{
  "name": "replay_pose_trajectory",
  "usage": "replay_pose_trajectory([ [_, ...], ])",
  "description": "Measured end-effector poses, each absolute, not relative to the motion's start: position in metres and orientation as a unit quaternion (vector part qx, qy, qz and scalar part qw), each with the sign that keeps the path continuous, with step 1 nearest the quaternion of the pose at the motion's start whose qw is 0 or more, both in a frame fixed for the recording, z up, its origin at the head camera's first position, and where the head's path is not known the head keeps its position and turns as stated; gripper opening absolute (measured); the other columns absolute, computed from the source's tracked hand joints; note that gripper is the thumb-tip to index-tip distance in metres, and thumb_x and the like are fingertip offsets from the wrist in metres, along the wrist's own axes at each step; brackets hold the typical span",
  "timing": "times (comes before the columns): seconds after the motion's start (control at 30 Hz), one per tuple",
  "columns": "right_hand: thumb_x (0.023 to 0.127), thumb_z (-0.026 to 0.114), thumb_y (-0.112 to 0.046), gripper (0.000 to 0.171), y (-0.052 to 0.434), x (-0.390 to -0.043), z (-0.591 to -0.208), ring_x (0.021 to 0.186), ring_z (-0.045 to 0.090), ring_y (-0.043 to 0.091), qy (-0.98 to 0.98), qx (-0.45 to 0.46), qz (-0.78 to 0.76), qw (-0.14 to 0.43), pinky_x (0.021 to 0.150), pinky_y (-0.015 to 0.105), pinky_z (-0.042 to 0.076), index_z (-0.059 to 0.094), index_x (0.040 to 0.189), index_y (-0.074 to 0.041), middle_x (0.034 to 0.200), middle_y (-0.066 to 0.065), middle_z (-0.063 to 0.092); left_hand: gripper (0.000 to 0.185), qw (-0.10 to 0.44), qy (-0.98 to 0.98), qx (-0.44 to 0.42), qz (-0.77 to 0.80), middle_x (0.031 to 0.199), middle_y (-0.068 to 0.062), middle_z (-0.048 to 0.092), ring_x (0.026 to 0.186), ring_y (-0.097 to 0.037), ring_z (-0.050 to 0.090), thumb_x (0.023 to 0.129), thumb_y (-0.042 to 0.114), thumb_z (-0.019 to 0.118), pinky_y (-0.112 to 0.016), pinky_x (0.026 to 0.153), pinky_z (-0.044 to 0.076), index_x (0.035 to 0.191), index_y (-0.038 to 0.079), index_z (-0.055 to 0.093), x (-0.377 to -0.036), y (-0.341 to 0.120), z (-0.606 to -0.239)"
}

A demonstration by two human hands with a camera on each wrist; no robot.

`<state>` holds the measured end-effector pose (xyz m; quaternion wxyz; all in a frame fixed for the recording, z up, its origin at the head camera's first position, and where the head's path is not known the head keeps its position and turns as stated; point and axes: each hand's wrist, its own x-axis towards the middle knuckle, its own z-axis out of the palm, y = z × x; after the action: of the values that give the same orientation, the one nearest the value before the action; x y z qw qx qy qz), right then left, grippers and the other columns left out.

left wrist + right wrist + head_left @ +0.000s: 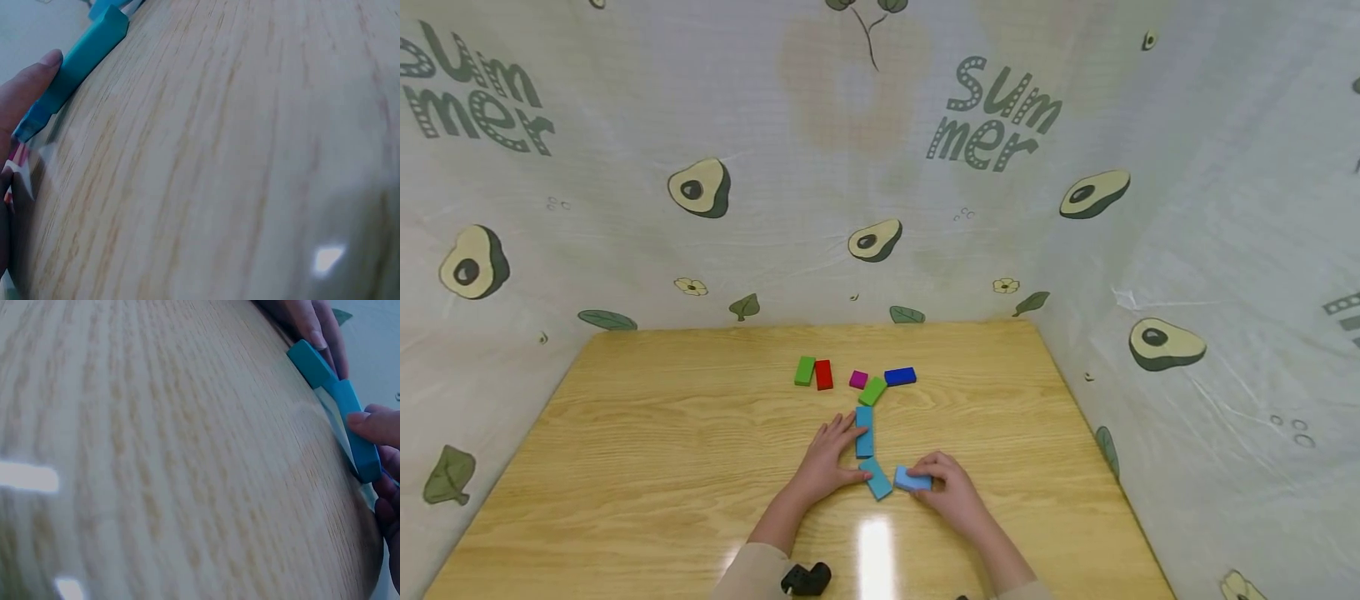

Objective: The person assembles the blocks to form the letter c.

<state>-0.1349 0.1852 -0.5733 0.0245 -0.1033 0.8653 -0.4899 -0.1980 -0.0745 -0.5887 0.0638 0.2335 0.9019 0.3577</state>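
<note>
Just below frame center, a right hand (950, 487) pinches the right end of a pale-blue block (910, 480), which looks light, stiff and smooth, likely best held across its long sides; a left hand (820, 468), fingers spread, touches two teal blocks (878, 484). Beyond, mid-frame, lie a red block (823, 375) and a dark-blue block (900, 377).

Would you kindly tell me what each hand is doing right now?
Left hand: open, touching the upright-lying blue block and the slanted blue block.
Right hand: closed, holding the light blue block.
</note>
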Motion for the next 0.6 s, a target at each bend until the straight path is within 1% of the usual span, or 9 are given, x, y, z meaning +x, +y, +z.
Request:
replay_pose_trajectory([
  [0.2,0.077,0.081,-0.009,0.025,0.188,-0.132,-0.576,0.108,0.054,0.018,0.857,-0.107,-0.503,0.029,0.099,0.031,0.043,0.076,0.1,-0.019,0.106,-0.009,0.062,0.079,0.065,0.902,0.232,0.358,0.158,-0.008,0.025,0.146,-0.034,0.012,0.079,0.054,0.076,-0.055,0.116,0.007,0.144,0.02,0.049,-0.198,-0.074,-0.588],
  [0.37,0.076,0.082,-0.01,0.025,0.19,-0.131,-0.575,0.109,0.054,0.018,0.852,-0.102,-0.512,0.049,0.101,0.03,0.04,0.076,0.099,-0.019,0.108,-0.007,0.062,0.079,0.069,0.903,0.231,0.357,0.159,-0.008,0.025,0.146,-0.034,0.012,0.079,0.055,0.075,-0.055,0.116,0.008,0.144,0.02,0.049,-0.197,-0.073,-0.588],
  [0.43,0.077,0.081,-0.008,0.024,0.19,-0.13,-0.572,0.109,0.055,0.02,0.852,-0.106,-0.509,0.054,0.101,0.029,0.04,0.076,0.099,-0.016,0.108,-0.004,0.062,0.079,0.071,0.903,0.23,0.356,0.158,-0.008,0.026,0.146,-0.034,0.012,0.079,0.055,0.075,-0.055,0.116,0.008,0.144,0.02,0.049,-0.197,-0.073,-0.588],
  [0.6,0.078,0.078,0.0,0.022,0.187,-0.125,-0.55,0.106,0.056,0.025,0.848,-0.134,-0.508,0.072,0.098,0.026,0.041,0.075,0.1,-0.005,0.107,0.008,0.063,0.079,0.069,0.905,0.232,0.351,0.158,-0.008,0.027,0.146,-0.035,0.013,0.079,0.054,0.076,-0.054,0.116,0.008,0.144,0.02,0.049,-0.198,-0.075,-0.588],
])
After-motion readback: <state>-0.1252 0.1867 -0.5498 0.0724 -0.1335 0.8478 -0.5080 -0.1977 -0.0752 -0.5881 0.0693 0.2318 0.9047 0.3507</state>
